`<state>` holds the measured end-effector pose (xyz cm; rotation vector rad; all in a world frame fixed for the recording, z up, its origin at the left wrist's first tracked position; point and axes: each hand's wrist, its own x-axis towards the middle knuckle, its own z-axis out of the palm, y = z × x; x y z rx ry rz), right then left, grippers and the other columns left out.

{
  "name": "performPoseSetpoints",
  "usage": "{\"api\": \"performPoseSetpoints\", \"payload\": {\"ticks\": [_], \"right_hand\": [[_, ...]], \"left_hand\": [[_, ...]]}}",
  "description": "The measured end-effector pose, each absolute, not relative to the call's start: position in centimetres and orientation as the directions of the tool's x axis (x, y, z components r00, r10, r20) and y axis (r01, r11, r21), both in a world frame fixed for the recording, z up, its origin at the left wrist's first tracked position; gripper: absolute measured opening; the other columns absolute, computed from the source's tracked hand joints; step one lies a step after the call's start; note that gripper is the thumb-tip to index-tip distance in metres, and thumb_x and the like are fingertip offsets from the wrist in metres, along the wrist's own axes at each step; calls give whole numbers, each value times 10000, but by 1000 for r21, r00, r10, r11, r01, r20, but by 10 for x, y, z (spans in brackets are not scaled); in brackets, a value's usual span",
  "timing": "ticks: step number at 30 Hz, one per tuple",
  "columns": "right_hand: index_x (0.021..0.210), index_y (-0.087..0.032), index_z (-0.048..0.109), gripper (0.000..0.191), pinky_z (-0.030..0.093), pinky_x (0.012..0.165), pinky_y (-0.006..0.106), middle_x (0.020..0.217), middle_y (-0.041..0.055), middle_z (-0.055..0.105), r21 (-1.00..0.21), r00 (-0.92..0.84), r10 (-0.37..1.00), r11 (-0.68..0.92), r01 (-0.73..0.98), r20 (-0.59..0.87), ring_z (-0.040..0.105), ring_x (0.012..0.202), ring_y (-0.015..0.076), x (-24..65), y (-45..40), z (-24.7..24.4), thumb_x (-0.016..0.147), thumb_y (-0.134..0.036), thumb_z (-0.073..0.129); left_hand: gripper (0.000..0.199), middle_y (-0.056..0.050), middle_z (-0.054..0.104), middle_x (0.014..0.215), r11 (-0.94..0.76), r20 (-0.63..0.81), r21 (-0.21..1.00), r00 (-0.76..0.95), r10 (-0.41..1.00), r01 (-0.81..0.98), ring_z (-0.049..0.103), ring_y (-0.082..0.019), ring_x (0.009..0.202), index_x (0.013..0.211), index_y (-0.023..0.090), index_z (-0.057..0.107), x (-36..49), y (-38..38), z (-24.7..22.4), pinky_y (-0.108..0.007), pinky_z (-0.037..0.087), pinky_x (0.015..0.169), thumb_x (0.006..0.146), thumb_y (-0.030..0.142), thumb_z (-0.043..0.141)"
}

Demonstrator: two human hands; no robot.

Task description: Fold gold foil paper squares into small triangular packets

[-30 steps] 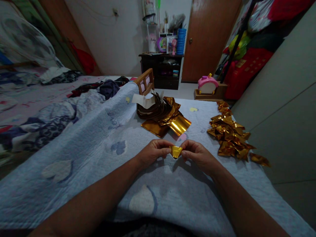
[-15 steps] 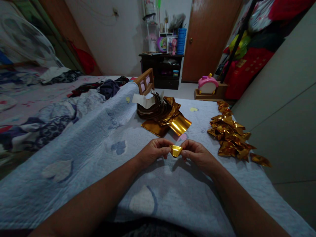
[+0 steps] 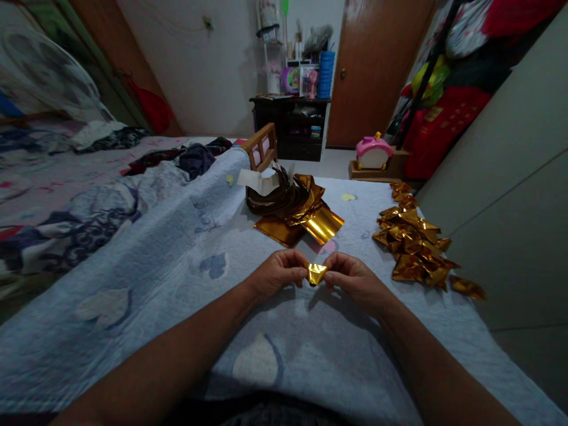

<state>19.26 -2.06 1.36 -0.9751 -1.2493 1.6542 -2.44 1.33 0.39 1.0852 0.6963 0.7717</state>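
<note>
A small folded piece of gold foil paper (image 3: 316,273) is pinched between my two hands above the blue bedspread (image 3: 310,337). My left hand (image 3: 281,273) grips its left end with thumb and fingers. On its right end, my right hand (image 3: 348,275) is closed in the same way. Beyond my hands lies a fanned stack of gold and brown paper sheets (image 3: 284,201), with a shiny gold sheet (image 3: 323,223) at its near right side. A heap of folded gold pieces (image 3: 415,245) rests at the right.
One gold piece (image 3: 468,288) lies at the bed's right edge, beside a pale cabinet (image 3: 510,236). A small wooden rail (image 3: 262,147) stands behind the stack. Rumpled clothes (image 3: 195,160) are at the left. Farther back are a dark shelf unit (image 3: 288,127) and a pink toy case (image 3: 373,152).
The gold piece between my fingers has changed shape slightly, its lower part now narrower and more pointed. Both hands keep almost the same place.
</note>
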Motion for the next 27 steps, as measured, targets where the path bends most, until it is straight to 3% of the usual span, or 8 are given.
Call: {"api": "performPoseSetpoints", "payload": {"ticks": [10, 27], "right_hand": [[863, -189, 693, 272, 475, 624, 260, 709, -17, 664, -964, -364, 928, -167, -208, -82, 587, 612, 114, 198, -20, 12, 753, -386, 846], [833, -192, 659, 286, 457, 596, 247, 738, -21, 648, -974, -339, 940, -117, -194, -45, 561, 609, 108, 195, -18, 10, 739, -377, 856]], "left_hand": [[390, -28, 737, 812, 321, -97, 897, 571, 815, -306, 646, -102, 627, 881, 130, 738, -24, 15, -2, -215, 514, 622, 657, 385, 930], [384, -30, 738, 772, 309, -100, 907, 563, 820, -288, 665, -113, 634, 853, 125, 735, -22, 16, -4, -217, 526, 634, 647, 375, 943]]}}
